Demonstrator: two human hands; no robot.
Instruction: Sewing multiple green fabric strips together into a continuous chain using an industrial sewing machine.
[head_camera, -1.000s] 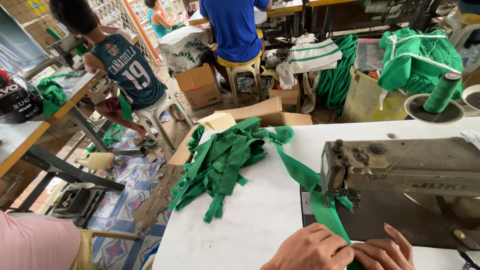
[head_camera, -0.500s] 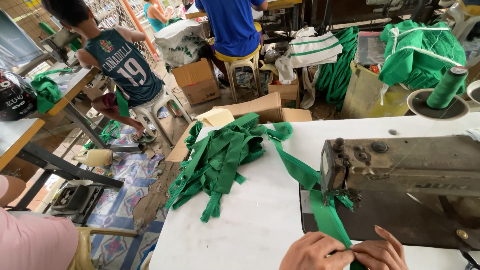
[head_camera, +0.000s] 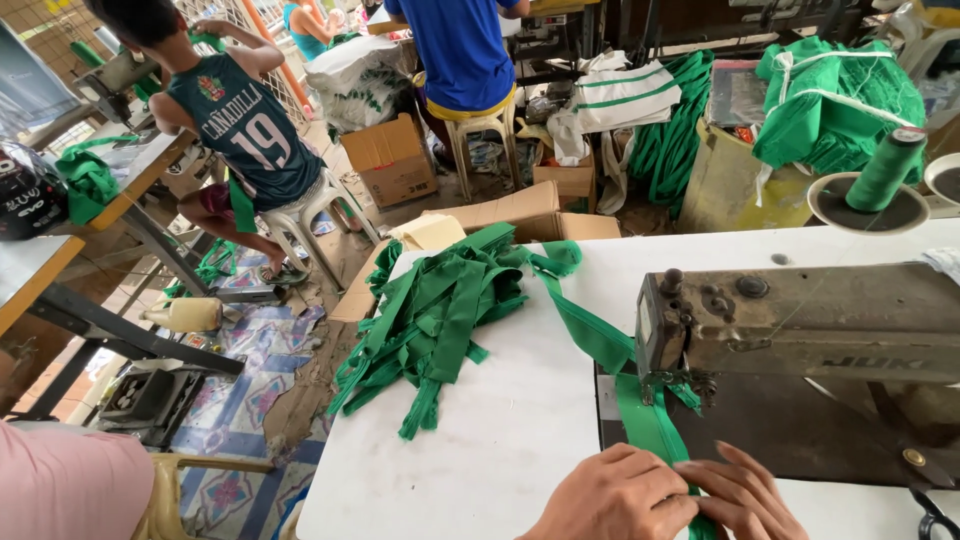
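Green strap (head_camera: 640, 415) pinched flat by my left hand (head_camera: 610, 495) & right hand (head_camera: 745, 495), fingers nearly closed; could skew w/ uneven feed under sewing machine (head_camera: 800, 320)

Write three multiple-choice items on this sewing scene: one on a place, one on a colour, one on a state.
1. Where does the strap pile lie?
A. on the white table
B. on the floor
C. on the stool

2. What colour is the thread cone?
A. red
B. green
C. white

3. What do the left hand and right hand do?
A. hang free
B. hold scissors
C. press the strap

Key: 1 A, the pile rests on the tabletop; 2 B, the cone is green; 3 C, both hands lie on the strap before the machine.
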